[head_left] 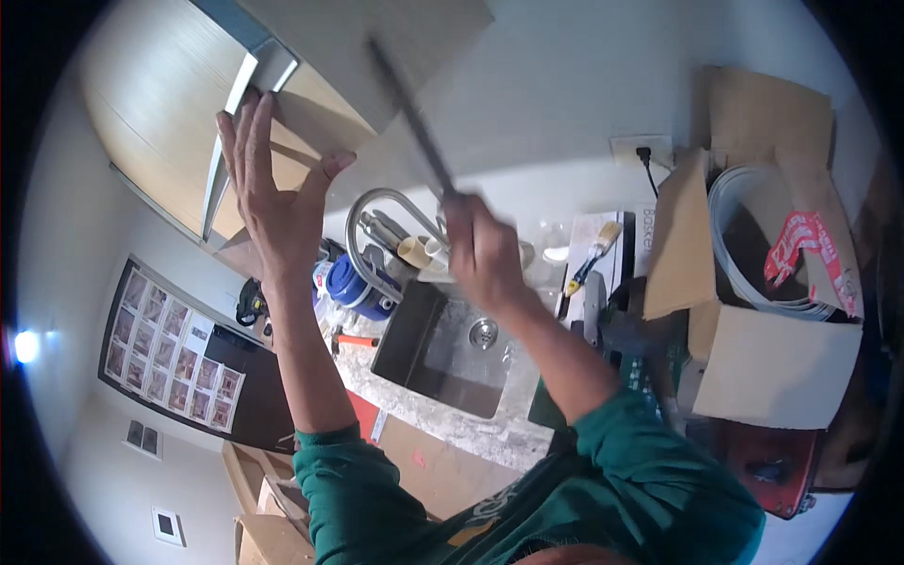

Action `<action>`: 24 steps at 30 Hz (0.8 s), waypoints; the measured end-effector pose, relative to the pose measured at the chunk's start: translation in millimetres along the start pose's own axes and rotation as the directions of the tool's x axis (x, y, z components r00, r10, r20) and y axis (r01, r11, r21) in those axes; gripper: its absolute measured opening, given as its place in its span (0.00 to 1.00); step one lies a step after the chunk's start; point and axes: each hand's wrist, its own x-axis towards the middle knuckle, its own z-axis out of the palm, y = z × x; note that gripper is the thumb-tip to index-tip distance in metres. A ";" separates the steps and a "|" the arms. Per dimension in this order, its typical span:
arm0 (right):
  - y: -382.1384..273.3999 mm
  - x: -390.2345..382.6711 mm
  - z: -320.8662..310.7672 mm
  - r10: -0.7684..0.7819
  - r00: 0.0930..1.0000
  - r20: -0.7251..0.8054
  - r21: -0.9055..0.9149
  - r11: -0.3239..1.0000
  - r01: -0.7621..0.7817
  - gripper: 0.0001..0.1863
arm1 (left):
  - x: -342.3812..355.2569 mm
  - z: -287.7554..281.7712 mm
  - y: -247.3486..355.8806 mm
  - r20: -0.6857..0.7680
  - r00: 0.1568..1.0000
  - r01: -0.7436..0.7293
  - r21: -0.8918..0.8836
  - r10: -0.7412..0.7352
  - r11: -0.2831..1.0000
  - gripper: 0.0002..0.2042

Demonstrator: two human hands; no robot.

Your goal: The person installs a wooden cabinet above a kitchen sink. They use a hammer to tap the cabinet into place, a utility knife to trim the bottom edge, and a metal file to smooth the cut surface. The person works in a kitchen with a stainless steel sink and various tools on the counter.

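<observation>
Spreading wide, the fingers of our left hand (279, 212) grasp nothing; their tips overlap the trim (273, 68) of a pale cabinet (160, 85), and whether they press on it we cannot tell. Clenched, the fingers of our right hand (485, 256) grasp the lower end of a tool (410, 113), a long dark bar slanting up and leftward. Its far end shows against a grey panel (428, 42); blur hides both its exact kind and any contact.

We judge the step in hand to be work with the tool beside the cabinet, the left hand perhaps steadying the trim. The next move calls, in our view, for a firm right grip, a clear path for the bar and left fingers well out of it.

Below the hands we see the tap (352, 233) arching near the sink (403, 347), set in the desk (480, 438). Left of the sink stand a blue jug (350, 285) and, lying nearer us, an orange-handled hammer (360, 340). Rightward we note a brush (605, 237) and, farther out, an open carton (767, 367) holding a pale coil (723, 231).
</observation>
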 end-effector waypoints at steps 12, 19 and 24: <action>-10.8 3.0 -6.8 0.107 0.994 0.032 -0.004 0.994 -0.107 0.12 | 5.4 1.4 0.9 -0.010 1.000 -0.021 -0.006 0.021 1.000 0.42; -6.9 81.0 -18.2 0.255 0.963 0.089 -0.055 0.966 -0.251 0.12 | -0.2 -1.9 4.5 0.011 1.000 0.016 -0.031 -0.015 0.999 0.40; -20.3 -10.8 -9.6 0.165 0.981 0.107 0.018 0.986 -0.168 0.08 | 2.6 -1.6 5.1 0.012 0.997 0.081 -0.058 -0.080 0.995 0.44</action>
